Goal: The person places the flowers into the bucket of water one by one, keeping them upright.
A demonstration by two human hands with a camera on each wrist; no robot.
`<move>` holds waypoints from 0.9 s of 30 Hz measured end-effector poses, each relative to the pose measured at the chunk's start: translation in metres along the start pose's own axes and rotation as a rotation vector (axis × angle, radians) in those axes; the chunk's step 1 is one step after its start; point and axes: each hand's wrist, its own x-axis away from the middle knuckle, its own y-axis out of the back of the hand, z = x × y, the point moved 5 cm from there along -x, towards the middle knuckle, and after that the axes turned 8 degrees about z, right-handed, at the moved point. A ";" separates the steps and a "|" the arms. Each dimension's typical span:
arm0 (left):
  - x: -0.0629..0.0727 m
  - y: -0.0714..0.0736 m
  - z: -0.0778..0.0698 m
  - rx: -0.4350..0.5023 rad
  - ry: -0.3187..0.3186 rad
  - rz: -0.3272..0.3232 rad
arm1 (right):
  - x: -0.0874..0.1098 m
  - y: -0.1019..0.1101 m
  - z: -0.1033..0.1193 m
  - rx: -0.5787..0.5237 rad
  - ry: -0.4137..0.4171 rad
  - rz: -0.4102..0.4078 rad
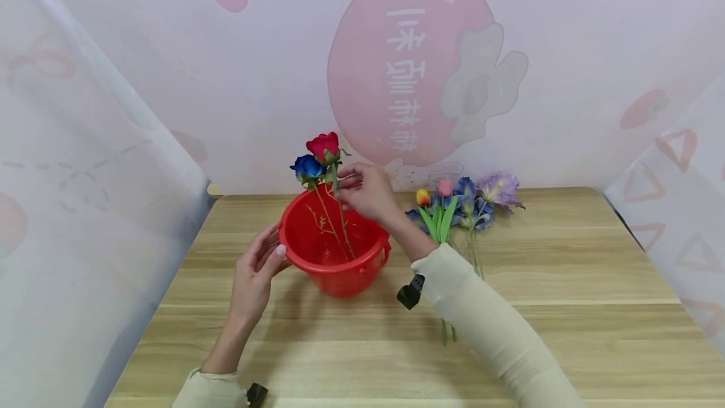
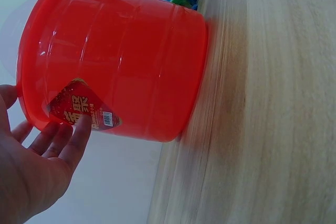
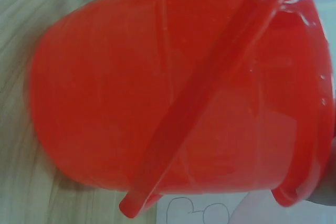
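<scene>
A red plastic bucket [image 1: 340,279] stands on the table, a label [image 2: 81,106] on its side. My left hand [image 1: 255,276] grips its rim at the left, thumb on the edge and fingers against the outer wall. Inside the bucket lean a blue rose [image 1: 308,167] and a red rose [image 1: 324,147], long stems reaching down to the bottom, blooms above the far rim. Over the bucket's right side, my right hand [image 1: 368,192] pinches the red rose's stem just below the bloom. The right wrist view shows the bucket's handle [image 3: 194,103] hanging along the wall, with little of the hand.
Right of the bucket lie a yellow-orange tulip [image 1: 423,198], a pink tulip [image 1: 445,188], several blue flowers [image 1: 466,197] and a lilac flower [image 1: 500,189], partly behind the right forearm. A printed cloth backdrop [image 1: 272,80] rises behind the wooden table [image 1: 566,282].
</scene>
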 end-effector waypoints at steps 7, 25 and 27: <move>0.000 0.000 0.000 0.005 0.002 0.000 | -0.003 -0.008 0.001 0.162 -0.023 -0.025; -0.001 -0.001 0.003 0.008 -0.002 0.004 | 0.009 0.005 0.004 0.139 -0.098 0.023; -0.001 0.000 0.003 0.007 -0.005 0.004 | 0.012 0.009 0.005 0.122 -0.100 0.023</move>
